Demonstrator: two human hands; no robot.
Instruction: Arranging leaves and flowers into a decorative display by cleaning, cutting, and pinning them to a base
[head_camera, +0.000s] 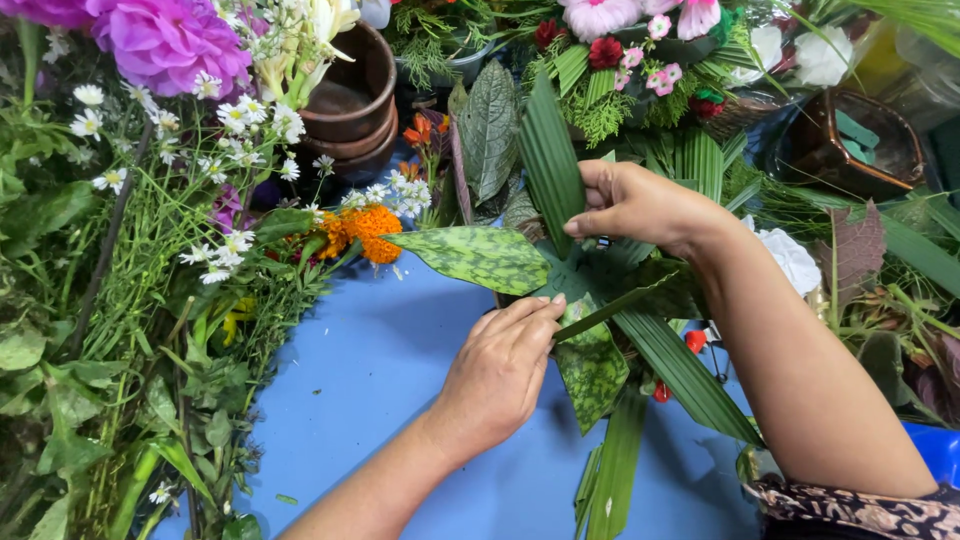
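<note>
1. Head view, centre of the frame: two hands work on one bundle of leaves (600, 300) held over a blue worktop (370, 400).
2. Left hand (500, 370), lower centre, is closed in a pinch on the bundle where the leaf stems meet.
3. Right hand (635, 205), upper centre, pinches one long ribbed leaf (550, 160) between thumb and fingers; that leaf stands nearly upright above the bundle.
4. Two speckled leaves (480, 255) show in the bundle: one points left across the middle of the frame, the other hangs down below the left hand.
5. Two more long ribbed strips (680, 370) run from the bundle towards the lower right and bottom of the frame.
6. One orange marigold cluster (365, 230) lies just left of the speckled leaf that points left, at the edge of the worktop.
7. Small white daisies (230, 120), too many to count, fill the upper left among green stems.
8. One large purple bloom (170, 40) sits in the top left corner.
9. Brown bowls (350, 100), stacked, stand at upper centre-left; their number cannot be told.
10. One white flower (790, 255) shows behind the right forearm, at right of centre.
</note>
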